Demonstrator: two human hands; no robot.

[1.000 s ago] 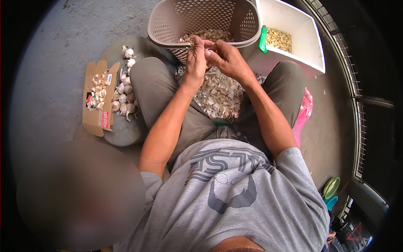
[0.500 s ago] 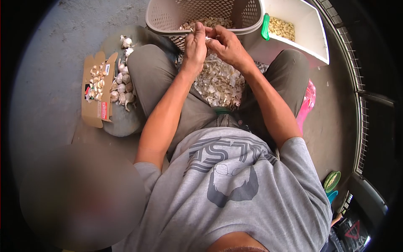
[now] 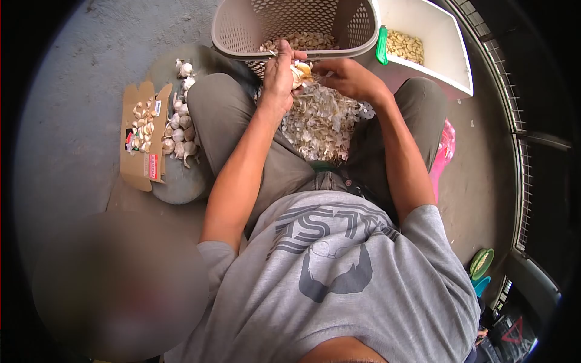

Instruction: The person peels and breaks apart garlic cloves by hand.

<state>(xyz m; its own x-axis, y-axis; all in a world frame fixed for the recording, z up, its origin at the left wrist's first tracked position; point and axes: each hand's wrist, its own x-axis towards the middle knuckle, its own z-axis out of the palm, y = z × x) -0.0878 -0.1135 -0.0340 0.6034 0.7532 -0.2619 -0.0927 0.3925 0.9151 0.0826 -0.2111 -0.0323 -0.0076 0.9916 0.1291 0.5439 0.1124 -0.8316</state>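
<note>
My left hand [image 3: 279,75] is closed around a partly peeled garlic bulb [image 3: 301,74], near the front rim of the perforated basket [image 3: 295,55]. Just right of the bulb is my right hand [image 3: 351,78], its fingers apart and slightly curled, with nothing visible between them. Below both hands, between my legs, lies a heap of papery garlic skins [image 3: 321,124]. Garlic cloves [image 3: 302,41] cover the bottom of the basket. Whole garlic bulbs [image 3: 180,124] rest on a round grey surface beside my left knee.
A cardboard box [image 3: 134,163] with loose cloves sits at the left. Pale cloves lie in a white container [image 3: 442,72] at the upper right, near a green handle [image 3: 382,45]. A pink bag [image 3: 446,142] lies beyond my right knee; a green bowl [image 3: 482,262] stands lower right.
My right hand has moved right, away from my left hand, and its fingers have spread. The garlic bulb in my left hand now shows. The whole view has shifted slightly.
</note>
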